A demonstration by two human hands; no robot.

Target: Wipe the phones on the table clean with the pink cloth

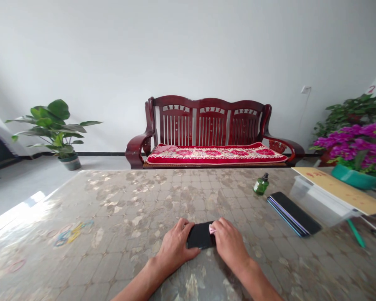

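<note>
A black smartphone [200, 235] lies sideways on the patterned tablecloth [138, 251] in front of me. My left hand [176, 240] grips its left end, thumb along the near edge and fingers at the far edge. At the right end, my right hand [228, 239] is closed on a small pink cloth [212, 229], which touches the phone's screen. Part of the cloth is hidden under my right fingers.
Right of my hands are a stack of phones [296, 213], a green pump bottle [261, 184], a clear plastic box [319, 200] and a green pen [356, 233]. Colored rubber bands [69, 235] lie at left. A wooden bench [207, 125] stands beyond the table.
</note>
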